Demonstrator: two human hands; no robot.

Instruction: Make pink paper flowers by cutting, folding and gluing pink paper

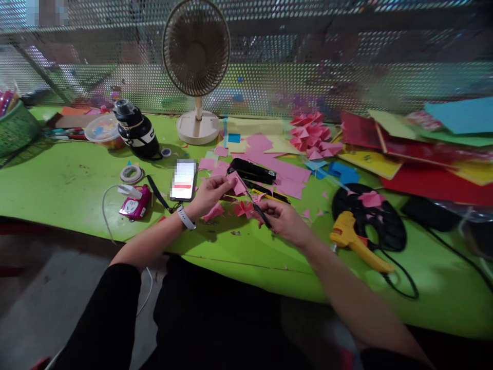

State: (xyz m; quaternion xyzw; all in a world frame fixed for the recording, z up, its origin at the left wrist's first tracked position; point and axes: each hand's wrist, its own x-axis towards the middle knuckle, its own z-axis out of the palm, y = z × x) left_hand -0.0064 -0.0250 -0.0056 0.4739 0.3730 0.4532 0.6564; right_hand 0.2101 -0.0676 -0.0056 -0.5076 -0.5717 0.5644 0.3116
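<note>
My left hand (216, 192) pinches a small piece of pink paper (238, 183) between thumb and fingers. In my right hand (287, 220) is a pair of scissors (260, 209) with dark handles, its blades pointing up and left against the pink paper. Whether the blades are cutting into it is too small to tell. Below them on the green table lie pink folded paper pieces (243, 208). Just behind my hands rest a black stapler (252, 170) and a yellow craft knife (270, 195). A lit phone (184, 180) lies left of my left hand.
A fan (197, 126) and a black bottle (137, 134) stand behind. Pink paper flowers (311, 134) are heaped at the back, coloured sheets (423, 181) at the right. A yellow glue gun (358, 245) with its cord lies right of my right hand. A magenta power socket (135, 204) sits left.
</note>
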